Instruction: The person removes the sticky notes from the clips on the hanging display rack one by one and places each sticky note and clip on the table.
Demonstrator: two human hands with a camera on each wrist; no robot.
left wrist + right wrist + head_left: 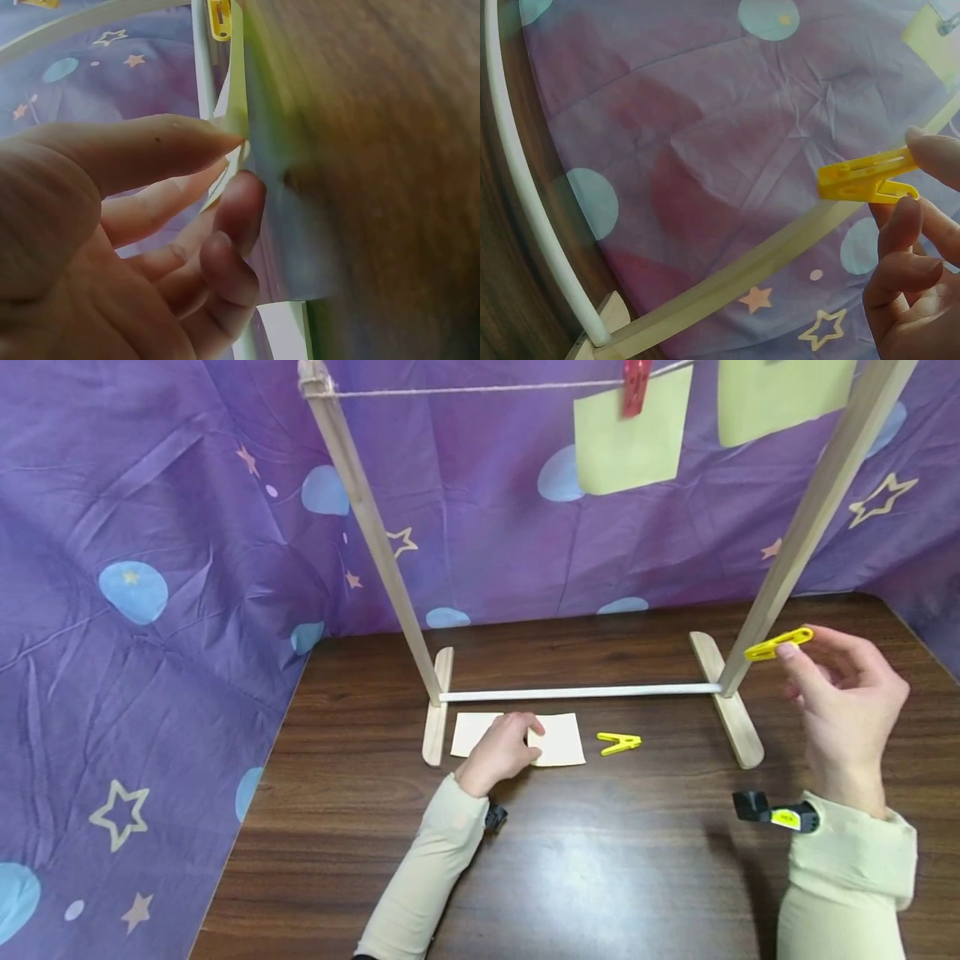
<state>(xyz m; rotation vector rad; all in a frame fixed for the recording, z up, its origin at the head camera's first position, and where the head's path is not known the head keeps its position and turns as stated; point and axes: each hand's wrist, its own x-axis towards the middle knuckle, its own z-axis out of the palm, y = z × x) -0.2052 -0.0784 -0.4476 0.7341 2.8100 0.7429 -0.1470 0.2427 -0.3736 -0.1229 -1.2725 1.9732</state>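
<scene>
My left hand (pixel 498 750) is low over two pale yellow paper notes on the table. In the left wrist view its thumb and fingers pinch the near edge of one sheet, the right-hand note (pixel 561 742), which bends up slightly there. The other note (pixel 468 735) lies partly hidden behind the hand. Raised beside the stand's right post, my right hand (pixel 855 693) pinches a yellow clothespin (pixel 862 178) by its handle ends between thumb and fingers. A second yellow clothespin (pixel 619 742) lies on the table, right of the notes.
A wooden stand with a left post (pixel 367 518), a right post (pixel 821 518) and a white bottom bar (pixel 577 693) rises behind the notes. From its string (pixel 465 390) hang two yellow notes, one under a red clothespin (pixel 635 389). Purple patterned cloth (pixel 210 693) hangs behind.
</scene>
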